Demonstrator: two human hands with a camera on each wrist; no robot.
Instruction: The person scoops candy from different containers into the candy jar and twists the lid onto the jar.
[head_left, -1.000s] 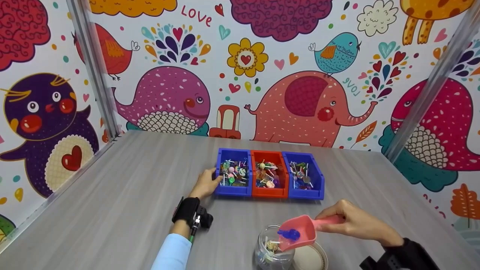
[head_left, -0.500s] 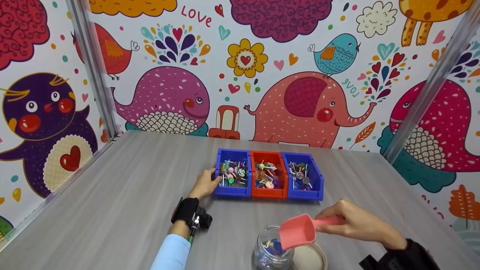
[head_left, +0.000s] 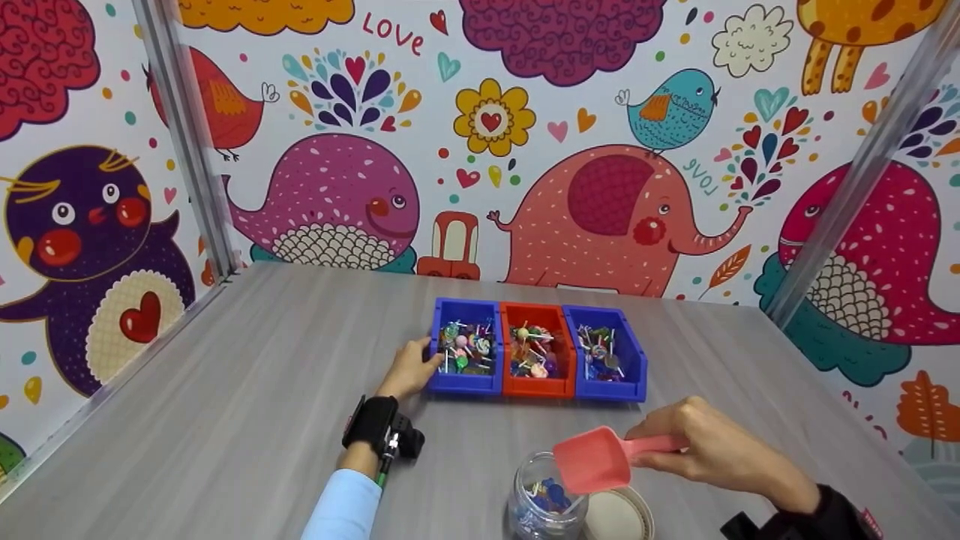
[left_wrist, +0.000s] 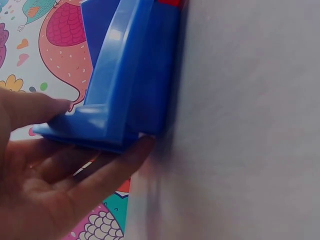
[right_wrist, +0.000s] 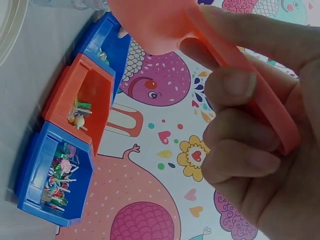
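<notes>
My right hand (head_left: pixel 712 446) grips the handle of a pink scoop (head_left: pixel 596 459), fingers curled round it in the right wrist view. The scoop's bowl is bare and tilts over the mouth of a clear glass jar (head_left: pixel 546 517). Inside the jar lie blue and pale small candies (head_left: pixel 551 495). Farther back, my left hand (head_left: pixel 407 369) holds the side wall of the left blue bin (head_left: pixel 466 384), thumb over the rim and fingers along the outside in the left wrist view. That bin contains small lollipops (head_left: pixel 463 346).
A red bin (head_left: pixel 538 386) and another blue bin (head_left: pixel 611 390) stand in line with the left one, both with small lollipops. Beside the jar lies a round cream lid (head_left: pixel 616 516). The grey table (head_left: pixel 300 337) ends at printed walls (head_left: pixel 465 97) at the back and sides.
The blue candy in the scoop has dropped into the jar. The scoop has tipped and shifted slightly left and up. My left hand has stayed on the bin.
</notes>
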